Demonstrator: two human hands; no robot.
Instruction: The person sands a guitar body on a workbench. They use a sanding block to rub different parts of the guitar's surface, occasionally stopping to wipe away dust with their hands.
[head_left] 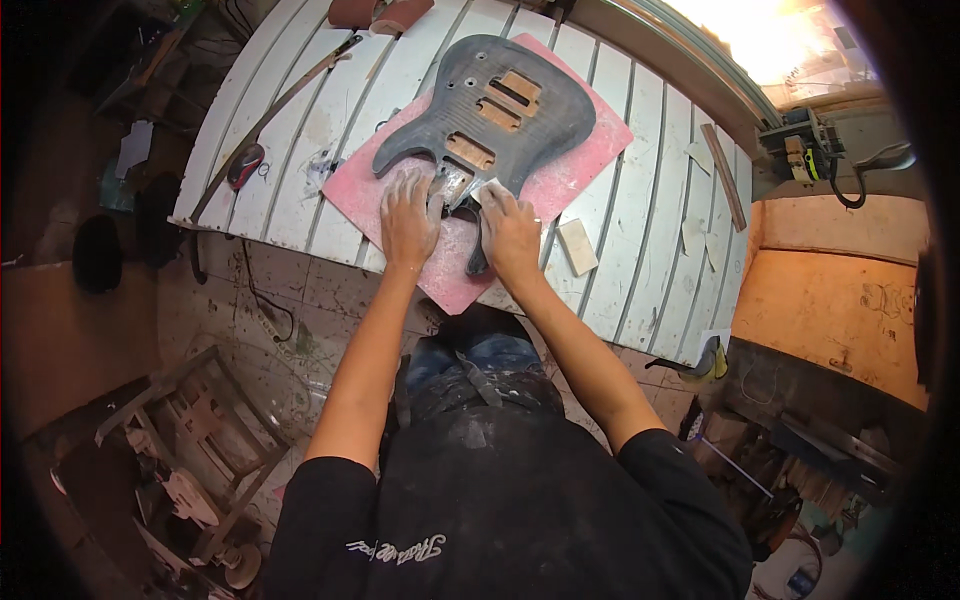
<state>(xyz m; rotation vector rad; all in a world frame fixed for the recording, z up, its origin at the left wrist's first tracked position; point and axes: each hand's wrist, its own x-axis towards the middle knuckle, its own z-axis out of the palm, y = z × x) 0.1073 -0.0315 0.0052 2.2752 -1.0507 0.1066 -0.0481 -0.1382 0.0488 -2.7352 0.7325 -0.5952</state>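
A dark grey electric guitar body (545, 105) with bare-wood pickup cavities lies flat on a dusty pink pad (450, 285). Its two horns point toward me, on either side of the neck pocket. Stretched out over the edge beside the left horn are the dusty fingers of my left hand (408, 215), steadying the body. My right hand (510, 232) is closed at the neck pocket and the right horn, pinching a small pale piece of sandpaper (490, 190); its fingers partly hide that horn. Right of this hand, a cream rectangular block (577, 247) sits on the table.
The white slatted table (630, 215) carries a long stick and a black-and-red mouse-shaped object (245, 166) at left. Reddish-brown curved pieces (385, 14) lie at the back. Paper scraps and a wooden strip (723, 177) are at right. A wooden frame (215, 425) stands on the floor at lower left.
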